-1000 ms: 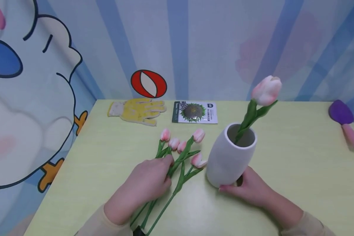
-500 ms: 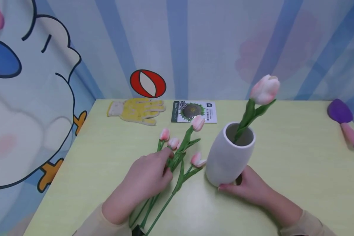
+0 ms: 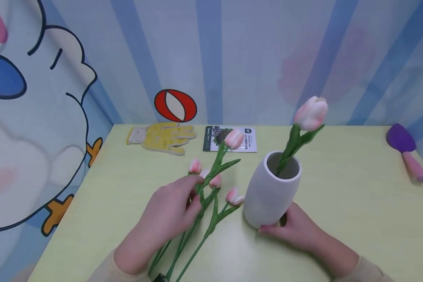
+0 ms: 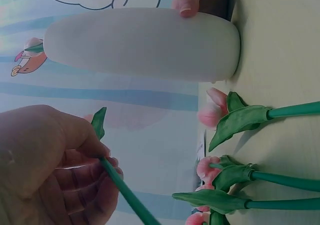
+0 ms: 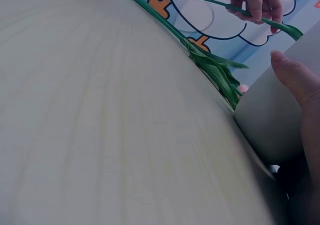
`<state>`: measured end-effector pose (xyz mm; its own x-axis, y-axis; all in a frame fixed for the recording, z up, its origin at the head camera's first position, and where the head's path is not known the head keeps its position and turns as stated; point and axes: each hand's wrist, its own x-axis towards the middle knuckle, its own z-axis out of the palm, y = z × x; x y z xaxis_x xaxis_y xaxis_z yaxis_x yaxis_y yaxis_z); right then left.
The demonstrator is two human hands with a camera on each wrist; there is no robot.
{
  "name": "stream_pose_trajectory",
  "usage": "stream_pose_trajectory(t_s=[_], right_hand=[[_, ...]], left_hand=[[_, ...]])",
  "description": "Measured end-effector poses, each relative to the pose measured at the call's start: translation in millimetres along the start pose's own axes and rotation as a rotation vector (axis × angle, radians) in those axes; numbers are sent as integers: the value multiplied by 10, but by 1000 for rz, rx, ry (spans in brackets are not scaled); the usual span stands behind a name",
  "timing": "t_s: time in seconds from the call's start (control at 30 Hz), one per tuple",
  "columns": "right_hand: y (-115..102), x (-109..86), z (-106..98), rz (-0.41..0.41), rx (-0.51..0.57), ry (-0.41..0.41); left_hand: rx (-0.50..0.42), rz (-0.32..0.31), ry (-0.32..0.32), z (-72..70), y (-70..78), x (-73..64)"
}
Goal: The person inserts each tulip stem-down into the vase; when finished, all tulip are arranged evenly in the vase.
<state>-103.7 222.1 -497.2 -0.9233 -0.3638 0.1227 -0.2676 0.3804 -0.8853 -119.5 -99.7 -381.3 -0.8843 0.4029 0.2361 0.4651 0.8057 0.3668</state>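
Observation:
My left hand [image 3: 170, 205] pinches the green stem [image 4: 129, 192] of a pink-and-white tulip [image 3: 234, 139] between thumb and fingers. That tulip is held above the table, as the right wrist view shows. My right hand [image 3: 299, 231] grips the white vase [image 3: 269, 199] low down near its base, thumb [image 4: 187, 5] against its side. One tulip [image 3: 311, 113] stands in the vase, leaning right; its lower stem is hidden inside. Several more tulips [image 3: 234, 197] lie on the table between my left hand and the vase, partly hidden by that hand.
Along the back of the table [image 3: 345, 188] lie a yellow work glove [image 3: 167, 138] and a seed packet [image 3: 211, 139], partly covered by the held tulip. A purple trowel with a pink handle [image 3: 414, 166] lies at the far right. A printed wall cloth [image 3: 246, 58] hangs behind.
My left hand has raised one tulip out of the bunch; its bloom has moved up and now overlaps the seed packet. The right hand keeps its grip on the vase. The head view has shifted slightly.

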Motion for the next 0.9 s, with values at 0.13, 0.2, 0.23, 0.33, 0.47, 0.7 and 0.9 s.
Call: stream_pose_trajectory(t_s=[0.13, 0.2, 0.23, 0.33, 0.47, 0.7, 0.9], right_hand=[[-4, -1, -2, 5, -9, 0], [-3, -7, 1, 5, -12, -3], [-3, -9, 1, 5, -13, -2], [-13, -6, -2, -1, -24, 10], [-23, -12, 2, 6, -24, 5], [-43, 12, -4, -17, -20, 8], [-40, 11, -5, -2, -20, 6]], left_hand=[[3, 48, 68, -17, -3, -5], [6, 54, 87, -21, -3, -9], [7, 53, 94, -22, -5, -8], [0, 52, 111, -31, 0, -7], [-40, 60, 138, -46, 6, -25], [-228, 57, 216, -108, 12, -41], [-378, 38, 234, -143, 14, -39]])
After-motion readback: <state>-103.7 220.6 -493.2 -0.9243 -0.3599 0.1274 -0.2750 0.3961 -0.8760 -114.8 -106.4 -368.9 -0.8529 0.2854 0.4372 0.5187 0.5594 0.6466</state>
